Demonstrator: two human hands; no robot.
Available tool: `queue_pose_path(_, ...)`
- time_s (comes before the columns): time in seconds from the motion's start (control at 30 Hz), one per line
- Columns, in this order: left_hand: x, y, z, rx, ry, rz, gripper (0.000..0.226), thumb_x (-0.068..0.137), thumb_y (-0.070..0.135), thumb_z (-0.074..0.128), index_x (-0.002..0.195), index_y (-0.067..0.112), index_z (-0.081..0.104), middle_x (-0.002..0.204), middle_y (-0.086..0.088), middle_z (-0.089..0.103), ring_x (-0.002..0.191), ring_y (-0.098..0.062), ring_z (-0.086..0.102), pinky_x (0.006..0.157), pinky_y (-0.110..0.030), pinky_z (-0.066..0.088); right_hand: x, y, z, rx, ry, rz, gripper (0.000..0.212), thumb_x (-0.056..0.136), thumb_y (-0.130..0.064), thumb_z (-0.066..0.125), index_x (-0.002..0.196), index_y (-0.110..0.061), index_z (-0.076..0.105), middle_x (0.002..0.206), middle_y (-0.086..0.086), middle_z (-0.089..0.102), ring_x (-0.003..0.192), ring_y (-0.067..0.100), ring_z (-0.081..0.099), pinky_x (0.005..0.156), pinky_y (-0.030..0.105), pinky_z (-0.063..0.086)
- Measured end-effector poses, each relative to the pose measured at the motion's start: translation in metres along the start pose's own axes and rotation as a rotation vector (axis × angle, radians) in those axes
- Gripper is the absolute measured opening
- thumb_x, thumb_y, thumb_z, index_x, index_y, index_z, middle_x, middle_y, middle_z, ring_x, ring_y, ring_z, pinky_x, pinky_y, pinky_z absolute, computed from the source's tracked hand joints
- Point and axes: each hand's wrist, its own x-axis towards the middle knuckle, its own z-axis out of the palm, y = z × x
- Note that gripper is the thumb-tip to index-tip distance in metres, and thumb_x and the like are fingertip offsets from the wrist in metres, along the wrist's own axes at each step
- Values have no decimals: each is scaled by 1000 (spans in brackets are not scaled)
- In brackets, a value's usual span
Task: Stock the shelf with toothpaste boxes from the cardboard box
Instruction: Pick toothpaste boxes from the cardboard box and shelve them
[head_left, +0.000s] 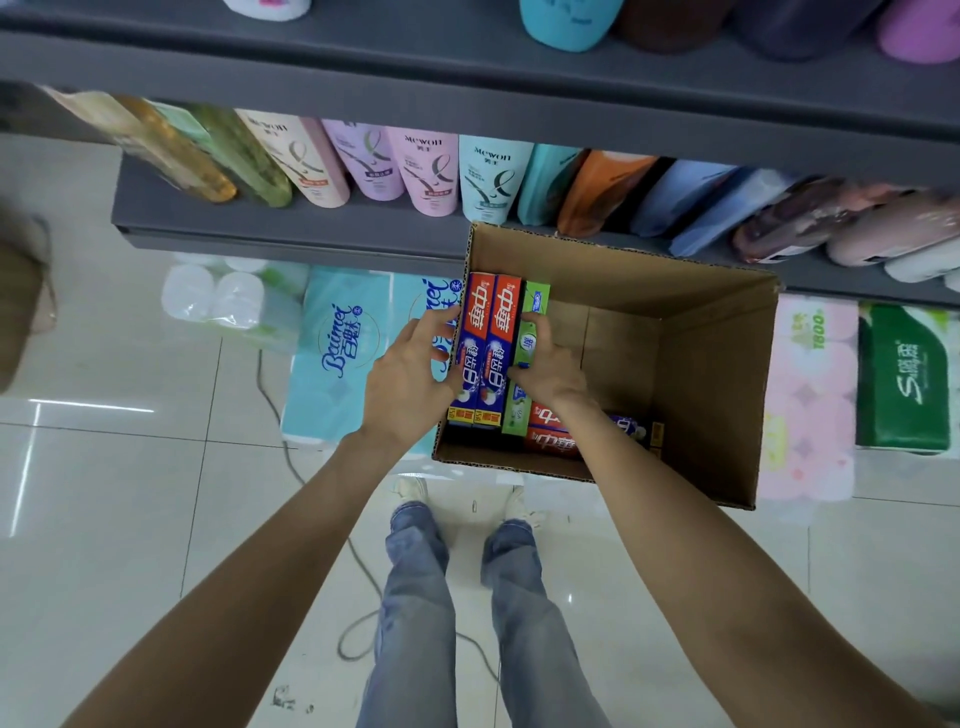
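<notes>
An open cardboard box (711, 374) stands on the floor under the grey shelf (291, 228). Over its left side I hold three toothpaste boxes side by side: two red-and-blue ones (485, 343) and a green one (530, 338). My left hand (410, 374) grips the bundle from the left, fingers curled on the outer red-and-blue box. My right hand (545, 364) grips it from the right, fingers on the green box. More red toothpaste boxes (550, 441) lie on the bottom of the cardboard box, partly hidden by my right wrist.
The grey shelf carries a row of shampoo bottles (431, 171) and refill pouches (727, 208). Tissue and toilet-paper packs (343, 343) sit on the tiled floor below, with a green pack (904, 379) at the right. A cable (291, 467) trails across the floor by my legs.
</notes>
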Motion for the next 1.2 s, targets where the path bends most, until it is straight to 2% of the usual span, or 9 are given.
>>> queue_pose_path(0.23,-1,-2,1,-1,0,4,57,84,32,66,135,20,42,125,2,58,88,-2,56,67,-17,44,-1,-1,-3,315,-4,82,80,85,-14,67,143,-23,13,135,11,50,113,25,59,78,30,44)
queue_pose_path(0.4,-1,-2,2,43,32,34,57,84,31,66,135,17,44,128,-2,56,99,-9,58,73,-22,46,-14,8,-15,247,53,124,80,82,-23,72,140,-25,18,125,6,58,101,23,64,74,31,47)
queue_pose_path(0.53,-6,4,7,166,165,152,57,82,21,69,133,10,47,134,-13,48,121,-26,45,93,-34,43,-39,9,-41,277,67,72,58,84,-17,69,131,-13,36,124,6,59,102,16,61,78,28,48)
queue_pose_path(0.67,-9,20,4,101,186,158,61,81,21,70,135,9,44,135,-13,44,124,-23,39,99,-28,34,-73,3,-76,420,64,-22,48,86,-18,67,128,-18,45,112,-6,58,95,4,59,73,19,50)
queue_pose_path(0.77,-8,44,-7,-55,87,199,69,81,24,71,140,10,38,141,-11,37,130,-19,35,105,-22,29,-101,-3,-105,262,43,-139,50,86,-24,67,132,-22,47,111,-7,61,94,7,63,78,26,53)
queue_pose_path(0.87,1,81,-35,-46,-60,409,82,76,34,72,145,16,30,149,-7,25,136,-20,28,109,-31,30,-135,-21,-137,-10,43,-278,54,82,-33,65,132,-24,49,117,-2,65,98,15,64,84,37,52)
queue_pose_path(0.93,7,111,-63,79,-199,548,80,75,38,73,143,22,35,146,-3,31,131,-19,36,104,-38,39,-162,-38,-163,-135,58,-338,58,74,-42,56,130,-26,50,117,-3,66,97,16,63,80,39,51)
queue_pose_path(1.03,7,155,-108,179,-370,526,57,79,38,72,130,26,50,131,2,52,117,-13,50,94,-38,44,-206,-64,-204,-240,104,-370,54,75,-44,52,128,-30,48,115,-6,65,92,15,61,75,34,49)
queue_pose_path(1.2,-8,228,-185,140,-399,572,47,81,53,59,121,30,55,112,13,60,99,-1,54,90,-26,44,-263,-98,-271,-248,187,-500,42,88,-42,59,126,-34,45,110,-16,59,100,8,58,83,29,43)
